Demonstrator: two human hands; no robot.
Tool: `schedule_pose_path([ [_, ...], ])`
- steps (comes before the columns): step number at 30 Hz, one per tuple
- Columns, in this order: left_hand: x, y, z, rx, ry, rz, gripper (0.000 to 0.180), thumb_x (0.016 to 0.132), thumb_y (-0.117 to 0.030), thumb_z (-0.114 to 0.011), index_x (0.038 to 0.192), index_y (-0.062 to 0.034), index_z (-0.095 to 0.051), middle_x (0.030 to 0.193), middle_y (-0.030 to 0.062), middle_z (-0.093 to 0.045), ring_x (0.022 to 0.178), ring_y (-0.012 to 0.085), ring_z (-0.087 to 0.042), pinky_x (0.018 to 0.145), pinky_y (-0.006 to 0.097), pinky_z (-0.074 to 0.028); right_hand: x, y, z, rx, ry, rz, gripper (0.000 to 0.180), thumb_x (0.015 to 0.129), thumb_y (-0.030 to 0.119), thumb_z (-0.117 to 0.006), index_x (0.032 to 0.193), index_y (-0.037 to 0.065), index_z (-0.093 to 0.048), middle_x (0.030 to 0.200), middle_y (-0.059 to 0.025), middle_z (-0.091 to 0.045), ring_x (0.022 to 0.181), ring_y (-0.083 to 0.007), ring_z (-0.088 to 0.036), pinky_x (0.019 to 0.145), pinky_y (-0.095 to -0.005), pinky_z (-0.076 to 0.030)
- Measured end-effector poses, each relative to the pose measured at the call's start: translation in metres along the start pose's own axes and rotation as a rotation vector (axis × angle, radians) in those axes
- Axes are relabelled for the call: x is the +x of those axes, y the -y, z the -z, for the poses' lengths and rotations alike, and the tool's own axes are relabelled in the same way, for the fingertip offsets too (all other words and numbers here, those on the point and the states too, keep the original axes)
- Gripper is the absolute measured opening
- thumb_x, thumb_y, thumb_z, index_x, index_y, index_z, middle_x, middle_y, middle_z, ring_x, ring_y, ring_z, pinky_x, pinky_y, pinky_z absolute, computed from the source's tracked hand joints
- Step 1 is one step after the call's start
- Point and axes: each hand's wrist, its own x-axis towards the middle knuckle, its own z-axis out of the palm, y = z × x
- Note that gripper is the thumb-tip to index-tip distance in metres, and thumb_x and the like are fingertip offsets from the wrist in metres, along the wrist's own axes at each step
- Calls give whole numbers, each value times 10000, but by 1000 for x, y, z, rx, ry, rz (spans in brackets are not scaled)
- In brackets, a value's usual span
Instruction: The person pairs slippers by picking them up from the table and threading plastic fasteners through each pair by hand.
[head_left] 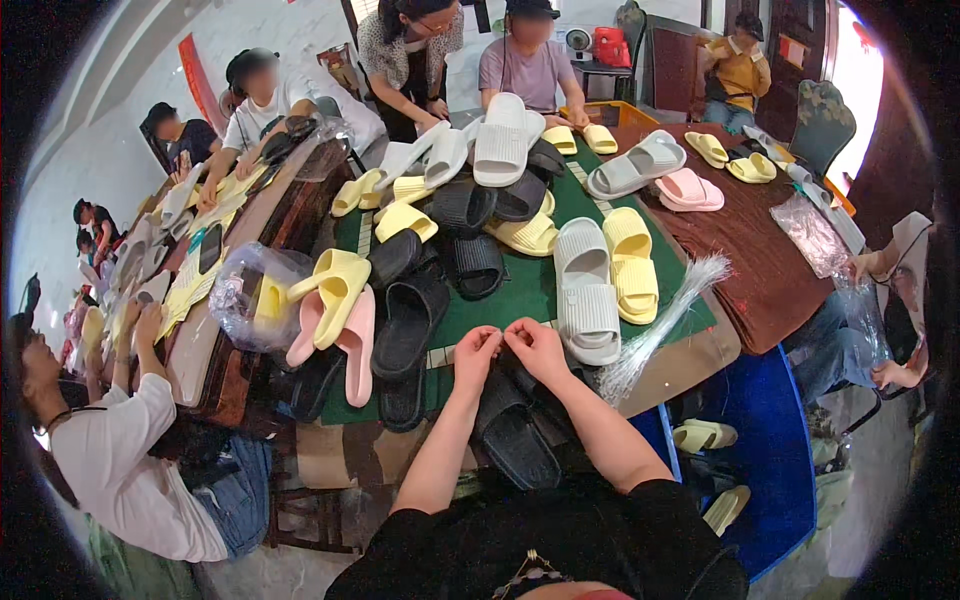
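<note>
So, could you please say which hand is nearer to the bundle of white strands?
Right hand: it lies left of the bundle of white strands, with grey slippers between; the left hand is farther left.

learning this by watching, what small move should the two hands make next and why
I'd probably lower the left hand and right hand to the black slipper just below them in the view: it is among the nearest footwear, and both hands are pinched close together. Anything thin between the fingertips is too small to make out.
</note>
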Motion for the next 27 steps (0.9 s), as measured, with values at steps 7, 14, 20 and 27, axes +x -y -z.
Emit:
schedule_pose_path([
  [7, -1, -1, 1, -46, -60, 14, 153, 900, -146, -634, 980, -15, -645, 813, -3, -633, 698, 70, -555, 633, 212, -432, -1, 0, 0, 22, 15, -20, 144, 841, 156, -657, 885, 20, -641, 673, -71, -625, 585, -143, -578, 561, -285, -460],
  [14, -1, -2, -1, 23, 18, 47, 163, 901, -177, -638, 977, -34, -646, 820, -7, -634, 713, 70, -562, 636, 208, -436, -1, -3, 0, 25, 26, -16, 147, 842, 155, -657, 892, 18, -641, 689, -76, -636, 602, -149, -590, 583, -285, -472],
  [20, 0, 2, 0, -36, -39, 4, 130, 919, -160, -611, 971, -42, -626, 804, -24, -610, 704, 61, -543, 626, 205, -424, 0, -1, 0, 3, 18, 6, 139, 854, 141, -657, 876, 6, -636, 674, -28, -625, 586, -74, -546, 543, -242, -435],
  [27, 2, 7, 0, -13, -25, -38, 118, 921, -125, -595, 976, -23, -615, 792, -21, -599, 681, 59, -528, 613, 197, -412, -1, -2, 0, 8, 21, -5, 145, 844, 152, -654, 888, 15, -637, 693, -88, -636, 611, -165, -603, 587, -297, -479],
])
